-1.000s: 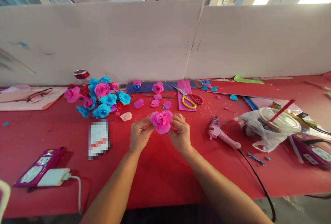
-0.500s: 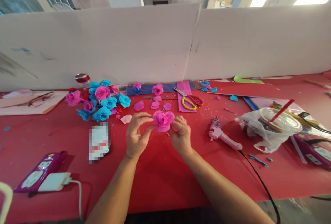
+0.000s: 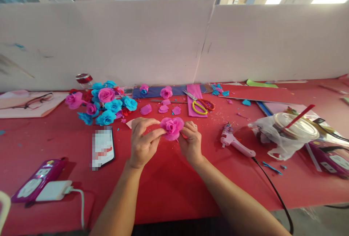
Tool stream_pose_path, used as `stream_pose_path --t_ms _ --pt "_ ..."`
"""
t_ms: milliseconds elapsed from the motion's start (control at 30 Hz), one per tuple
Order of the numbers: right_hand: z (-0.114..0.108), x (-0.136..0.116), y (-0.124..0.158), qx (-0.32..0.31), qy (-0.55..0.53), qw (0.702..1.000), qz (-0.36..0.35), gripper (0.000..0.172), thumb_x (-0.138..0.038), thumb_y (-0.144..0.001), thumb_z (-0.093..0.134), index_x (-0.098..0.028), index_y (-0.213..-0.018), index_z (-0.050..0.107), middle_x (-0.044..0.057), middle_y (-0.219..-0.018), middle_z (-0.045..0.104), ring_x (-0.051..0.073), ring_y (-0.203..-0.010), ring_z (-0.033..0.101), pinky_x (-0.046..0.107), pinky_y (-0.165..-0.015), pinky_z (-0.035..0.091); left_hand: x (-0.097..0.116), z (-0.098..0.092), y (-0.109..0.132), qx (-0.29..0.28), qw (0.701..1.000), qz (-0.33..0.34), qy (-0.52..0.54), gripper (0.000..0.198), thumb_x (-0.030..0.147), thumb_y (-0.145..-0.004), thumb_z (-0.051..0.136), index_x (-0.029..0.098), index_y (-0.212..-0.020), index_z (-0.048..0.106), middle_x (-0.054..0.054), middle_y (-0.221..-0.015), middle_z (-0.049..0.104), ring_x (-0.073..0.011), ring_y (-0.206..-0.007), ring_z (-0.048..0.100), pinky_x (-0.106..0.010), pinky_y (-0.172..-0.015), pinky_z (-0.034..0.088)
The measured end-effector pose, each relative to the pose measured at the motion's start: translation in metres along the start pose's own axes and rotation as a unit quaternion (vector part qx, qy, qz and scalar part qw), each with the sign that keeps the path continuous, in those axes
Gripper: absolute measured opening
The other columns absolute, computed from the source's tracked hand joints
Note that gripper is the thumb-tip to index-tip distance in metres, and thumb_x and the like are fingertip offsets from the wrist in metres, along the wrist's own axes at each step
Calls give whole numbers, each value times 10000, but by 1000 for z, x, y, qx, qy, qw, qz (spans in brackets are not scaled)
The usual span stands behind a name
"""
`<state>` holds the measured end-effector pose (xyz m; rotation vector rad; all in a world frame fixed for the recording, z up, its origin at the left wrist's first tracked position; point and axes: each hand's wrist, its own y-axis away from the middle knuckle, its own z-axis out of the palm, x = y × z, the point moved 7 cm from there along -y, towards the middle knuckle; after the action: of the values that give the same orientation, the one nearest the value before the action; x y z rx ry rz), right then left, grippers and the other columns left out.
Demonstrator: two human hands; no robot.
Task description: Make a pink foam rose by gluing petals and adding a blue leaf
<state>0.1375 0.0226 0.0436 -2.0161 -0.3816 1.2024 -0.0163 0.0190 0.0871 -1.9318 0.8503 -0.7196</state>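
Observation:
A pink paper flower (image 3: pixel 171 128) with layered petals is held up between my two hands above the red table. My left hand (image 3: pixel 144 142) pinches a petal at its left edge with thumb and fingers. On the other side, my right hand (image 3: pixel 191 142) has its fingers closed against the flower's right and lower side; what the fingertips grip is partly hidden. Just beyond lie loose pink petals (image 3: pixel 163 109) and a finished-looking pink flower (image 3: pixel 166 92). Scissors (image 3: pixel 200 107) with yellow and red handles rest on a pink paper strip (image 3: pixel 194 90).
A bunch of paper flowers (image 3: pixel 106 107) stands back left, with a phone (image 3: pixel 105 147) before it. At front left is a purple pouch (image 3: pixel 40 179) with a white charger (image 3: pixel 54 190). To the right lie a pink glue gun (image 3: pixel 237 144) with its cord and a bagged cup (image 3: pixel 296 125).
The flower has tipped so its centre faces me more. My left fingers have closed from a loose spread onto its left petal. The view has shifted slightly.

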Motion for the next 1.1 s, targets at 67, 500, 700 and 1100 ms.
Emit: stream_pose_path --t_ms 67,500,700,1100 --pt "0 1 0 3 3 1000 2 331 -152 -832 573 -180 -517 477 -4 -620 519 141 -682 454 310 -711 343 2 -1 0 2 1000 17 -9 156 137 -733 679 266 -816 701 -39 -949 621 -183 -921 530 -363 -857 437" --pt "-2 2 0 11 24 1000 -1 301 -168 -836 569 -191 -539 529 -7 -611 520 146 -694 467 318 -727 342 13 -11 5 66 991 81 -88 239 81 -699 697 278 -833 707 -27 -878 658 -181 -902 566 -371 -870 441" --pt "-3 6 1 20 34 999 17 276 -160 -817 576 -192 -545 548 -8 -609 518 150 -699 458 316 -713 332 -22 8 7 -1 962 -232 145 71 226 -803 599 194 -804 663 -29 -812 620 -155 -793 560 -283 -758 434" --pt "0 6 3 18 79 997 -16 254 -161 -820 597 -197 -571 562 -9 -615 547 152 -708 459 324 -734 314 -26 44 27 -96 820 -415 383 132 226 -779 574 176 -660 600 7 -736 538 -129 -742 480 -246 -698 362"
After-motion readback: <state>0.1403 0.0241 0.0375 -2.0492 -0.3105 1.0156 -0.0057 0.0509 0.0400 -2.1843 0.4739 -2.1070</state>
